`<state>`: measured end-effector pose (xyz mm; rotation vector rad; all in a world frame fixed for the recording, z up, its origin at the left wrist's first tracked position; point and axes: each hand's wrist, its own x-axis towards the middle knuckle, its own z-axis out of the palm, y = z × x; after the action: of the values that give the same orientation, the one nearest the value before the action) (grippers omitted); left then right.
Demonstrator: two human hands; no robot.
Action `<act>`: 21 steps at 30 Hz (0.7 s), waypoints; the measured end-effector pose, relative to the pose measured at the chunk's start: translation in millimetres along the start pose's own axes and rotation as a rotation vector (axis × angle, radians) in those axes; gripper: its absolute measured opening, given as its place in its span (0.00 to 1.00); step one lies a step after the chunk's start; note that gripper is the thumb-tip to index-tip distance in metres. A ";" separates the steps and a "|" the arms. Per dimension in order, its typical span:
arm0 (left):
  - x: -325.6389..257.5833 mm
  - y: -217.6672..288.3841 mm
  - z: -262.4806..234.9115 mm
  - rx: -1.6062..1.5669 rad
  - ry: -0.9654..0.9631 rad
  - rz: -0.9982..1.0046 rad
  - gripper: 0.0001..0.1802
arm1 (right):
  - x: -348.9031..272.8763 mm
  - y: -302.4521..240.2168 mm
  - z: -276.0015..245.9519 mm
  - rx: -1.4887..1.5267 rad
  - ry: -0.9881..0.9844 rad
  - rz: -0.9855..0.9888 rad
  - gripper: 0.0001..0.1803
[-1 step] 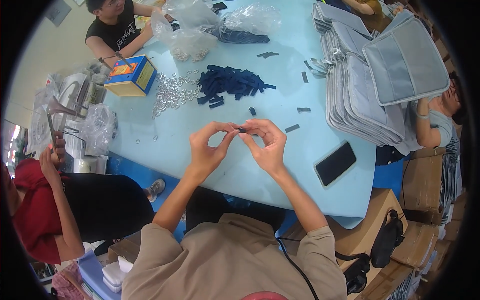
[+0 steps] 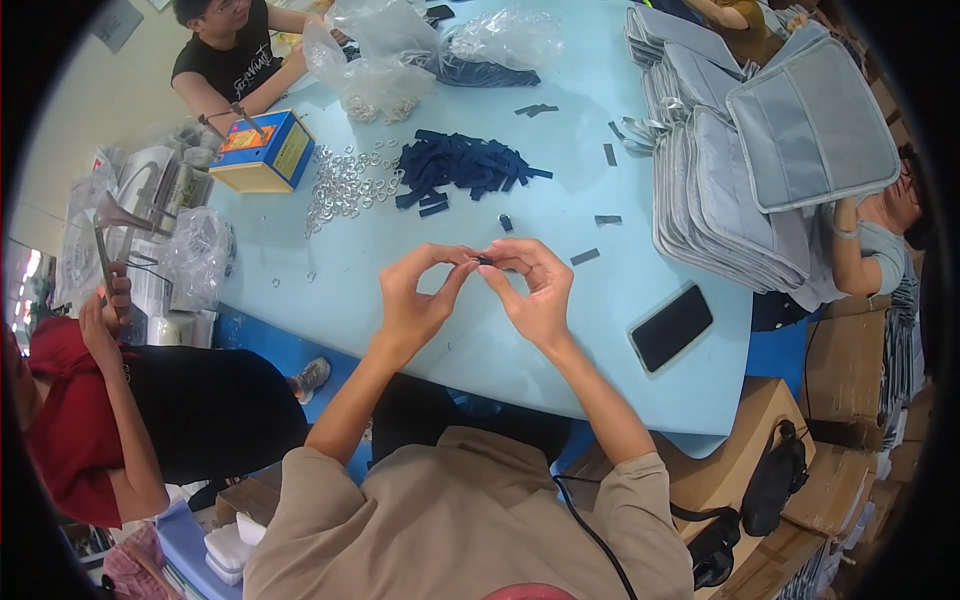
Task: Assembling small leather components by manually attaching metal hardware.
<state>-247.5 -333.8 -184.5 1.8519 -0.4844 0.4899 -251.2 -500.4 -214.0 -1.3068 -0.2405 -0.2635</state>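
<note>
Above the near part of the light blue table, my left hand (image 2: 412,295) and my right hand (image 2: 532,290) meet fingertip to fingertip. Between them they pinch a small dark fabric strip (image 2: 484,261), mostly covered by the fingers; whether a ring is on it, I cannot tell. Just beyond my fingertips lies a small dark strip folded through a metal ring (image 2: 505,222). Farther off sits a heap of navy fabric strips (image 2: 460,165), with a spread of silvery metal rings (image 2: 345,188) to its left.
A black-screened phone (image 2: 671,328) lies right of my hands. Stacked grey padded sleeves (image 2: 715,200) fill the table's right side. A blue and yellow box (image 2: 262,152) stands at the left, with clear plastic bags (image 2: 385,50) at the back. Other people sit around the table.
</note>
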 end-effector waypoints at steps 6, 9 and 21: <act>-1.9 -2.4 -1.4 -0.015 -0.020 -0.013 0.07 | -0.3 13.1 -6.6 0.030 -0.016 0.047 0.07; -1.1 -1.6 -2.9 -0.091 -0.028 -0.126 0.05 | 1.9 8.7 -9.3 0.204 -0.024 0.243 0.07; -12.4 -20.8 -11.3 -0.533 -0.144 -0.651 0.14 | -0.5 15.4 -4.6 0.154 -0.143 0.150 0.14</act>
<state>-247.5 -315.5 -204.0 1.4160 -0.0679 -0.2030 -246.5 -501.1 -229.3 -1.1852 -0.2772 -0.0237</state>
